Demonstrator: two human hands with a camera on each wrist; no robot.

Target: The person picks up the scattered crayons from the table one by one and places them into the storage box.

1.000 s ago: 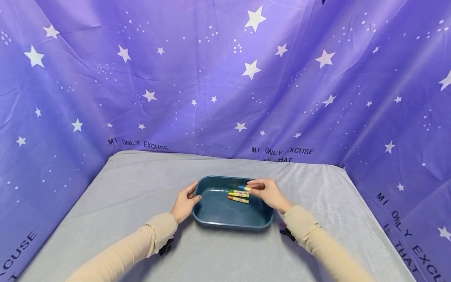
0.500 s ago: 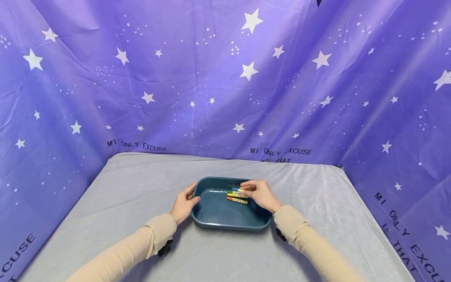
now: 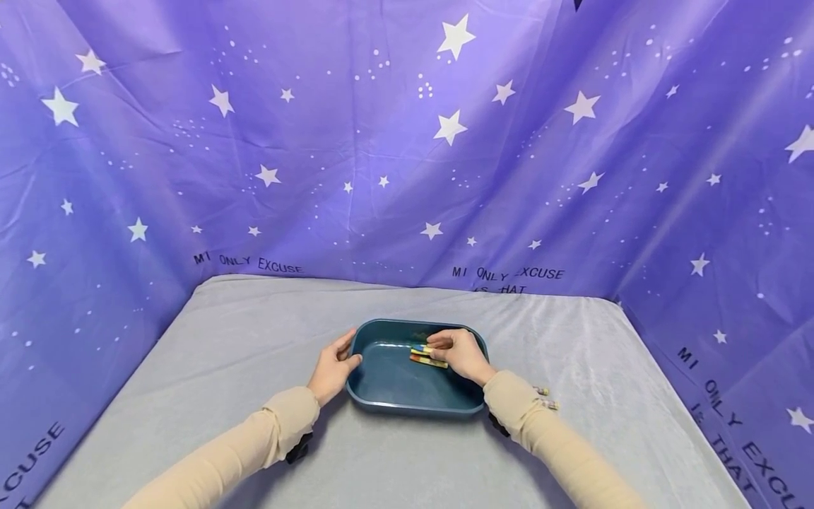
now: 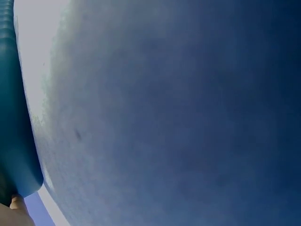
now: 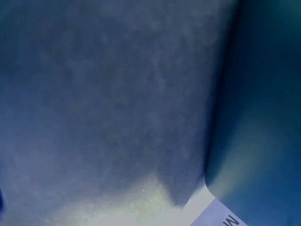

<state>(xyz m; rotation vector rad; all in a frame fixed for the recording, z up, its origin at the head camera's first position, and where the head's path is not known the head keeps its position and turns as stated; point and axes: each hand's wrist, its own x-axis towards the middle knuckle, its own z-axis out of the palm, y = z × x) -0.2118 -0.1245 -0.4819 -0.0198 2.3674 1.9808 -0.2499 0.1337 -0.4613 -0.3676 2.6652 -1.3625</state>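
A dark teal tray (image 3: 384, 382) with rounded corners stands on the grey cloth. My left hand (image 3: 332, 369) grips its left end, thumb over the rim. My right hand (image 3: 463, 355) reaches over the tray's right part and pinches a blue-tipped crayon (image 3: 420, 347), mostly covered by the fingers. Right beside it on the tray floor lie a red-orange-tipped crayon (image 3: 427, 361) and a yellow one, partly hidden. The left wrist view catches the tray's outer wall (image 4: 16, 117) and a bit of the left hand (image 4: 16, 214); only the tray wall shows in the right wrist view.
Two crayon ends, one (image 3: 541, 390) slightly behind the other (image 3: 550, 405), poke out on the cloth beyond the right sleeve. A purple star-printed curtain (image 3: 394, 141) encloses the table (image 3: 254, 318) at the back and sides.
My right hand has moved left and slightly down with the blue-tipped crayon, bringing it against the others. Crayon ends now show past the right sleeve. My left hand keeps its hold on the tray.
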